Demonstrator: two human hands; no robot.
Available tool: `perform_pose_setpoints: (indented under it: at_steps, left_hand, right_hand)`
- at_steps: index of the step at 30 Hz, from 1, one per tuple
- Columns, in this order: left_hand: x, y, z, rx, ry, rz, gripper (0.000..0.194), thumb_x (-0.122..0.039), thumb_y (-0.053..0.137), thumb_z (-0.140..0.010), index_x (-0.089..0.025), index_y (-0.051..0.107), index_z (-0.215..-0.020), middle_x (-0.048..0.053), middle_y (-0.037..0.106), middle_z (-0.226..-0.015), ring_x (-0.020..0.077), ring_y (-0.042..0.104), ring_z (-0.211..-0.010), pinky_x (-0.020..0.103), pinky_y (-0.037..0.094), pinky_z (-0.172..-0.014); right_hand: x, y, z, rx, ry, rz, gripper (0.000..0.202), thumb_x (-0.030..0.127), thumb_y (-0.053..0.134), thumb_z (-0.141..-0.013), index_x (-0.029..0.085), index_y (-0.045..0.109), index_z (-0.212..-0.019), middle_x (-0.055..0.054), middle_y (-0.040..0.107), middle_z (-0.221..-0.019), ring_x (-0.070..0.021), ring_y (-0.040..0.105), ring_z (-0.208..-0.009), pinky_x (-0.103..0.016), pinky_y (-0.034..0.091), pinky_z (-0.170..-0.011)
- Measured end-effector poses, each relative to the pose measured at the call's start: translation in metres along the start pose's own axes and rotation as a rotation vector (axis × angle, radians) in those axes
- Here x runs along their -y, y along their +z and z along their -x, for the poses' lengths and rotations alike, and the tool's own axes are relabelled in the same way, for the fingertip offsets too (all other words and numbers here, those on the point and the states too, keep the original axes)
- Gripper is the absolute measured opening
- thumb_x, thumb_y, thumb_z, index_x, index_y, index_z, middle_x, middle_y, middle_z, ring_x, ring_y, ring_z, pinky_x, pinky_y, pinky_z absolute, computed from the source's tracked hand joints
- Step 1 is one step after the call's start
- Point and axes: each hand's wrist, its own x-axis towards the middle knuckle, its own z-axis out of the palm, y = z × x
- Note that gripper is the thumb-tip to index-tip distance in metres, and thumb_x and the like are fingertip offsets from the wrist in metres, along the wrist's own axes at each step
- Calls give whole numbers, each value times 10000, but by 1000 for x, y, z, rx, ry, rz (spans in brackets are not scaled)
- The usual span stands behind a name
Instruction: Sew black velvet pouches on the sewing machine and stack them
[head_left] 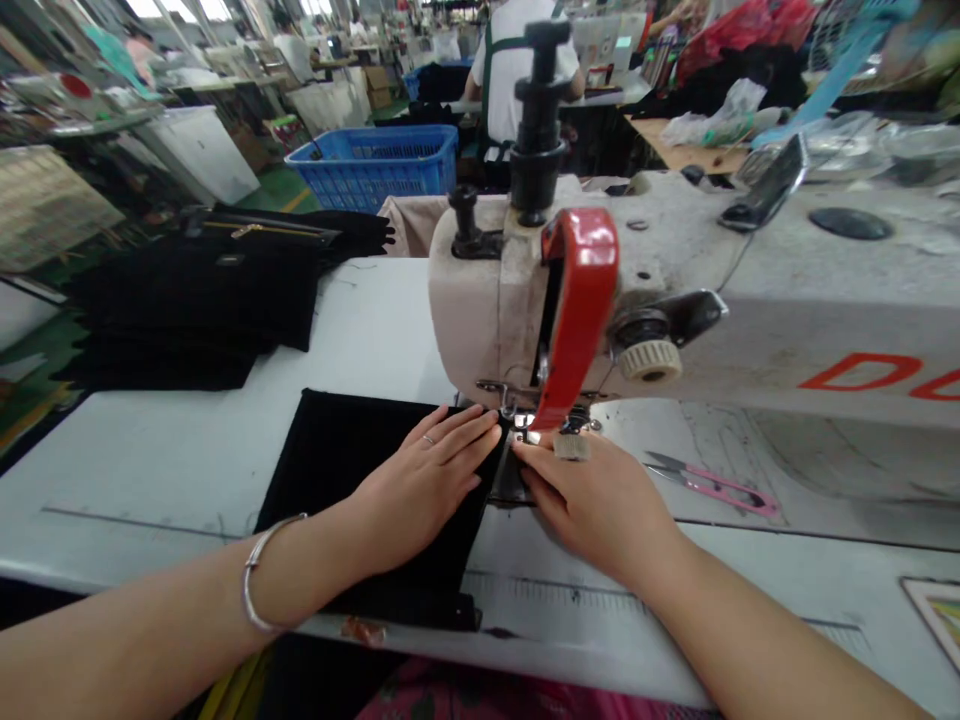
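Observation:
A flat black fabric piece (330,450) lies on the white sewing table, its right edge at the sewing machine's presser foot (523,432). My left hand (431,475) rests on this fabric with fingers stretched out, their tips beside the foot. A ring and a bracelet (251,575) are on that hand and wrist. Just right of the needle area is my right hand (600,495), its fingers drawn together by the foot. Whatever they hold, if anything, is hidden. A red guard (577,310) on the machine head (480,300) covers part of the view there.
Pink-handled thread snips (712,482) lie under the machine arm. Black fabric pieces with zippers (202,300) are piled at the table's left. Beyond stands a blue basket (375,160). A person (517,80) sits further back among other machines.

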Motion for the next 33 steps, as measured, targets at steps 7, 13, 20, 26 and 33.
perform_pose_setpoints:
  at_steps: [7,13,20,26,33]
  left_hand:
    - [-16,-9,-1,79,-12,11,558,-49,445,-906,-228,426,-1434,101,441,-1479,284,393,-1362,519,351,-1124]
    - [-12,-5,5,5,47,111,418,-75,437,-927,-265,546,-1283,92,477,-1313,264,468,-1223,475,436,-1055]
    - [-9,-14,9,-107,58,121,359,-3,354,-921,-183,538,-1172,108,563,-1276,201,551,-1202,368,517,-1009]
    - [-23,-25,-4,41,235,-100,294,-61,407,-909,-106,566,-1151,174,592,-1304,271,565,-1241,405,507,-1036]
    - [-34,-24,-8,67,228,-118,241,-90,457,-922,-104,584,-1127,185,580,-1333,268,551,-1267,389,472,-1076]
  right_hand:
    - [-5,-8,8,52,-230,-85,213,134,547,-911,215,695,-1040,-41,672,-984,-204,609,-891,-353,460,-775]
    - [-2,-11,12,109,-373,-167,215,190,571,-877,247,700,-1039,-13,654,-911,-206,577,-811,-358,427,-709]
    - [2,-7,10,89,-279,-139,251,158,544,-879,230,671,-1083,-28,644,-916,-194,565,-774,-334,391,-665]
    - [3,-8,11,58,-255,-109,117,151,572,-843,217,666,-868,-12,607,-807,-187,520,-703,-333,381,-629]
    - [5,-12,17,36,-330,-152,89,117,612,-772,196,648,-789,-36,619,-907,-205,531,-830,-352,449,-736]
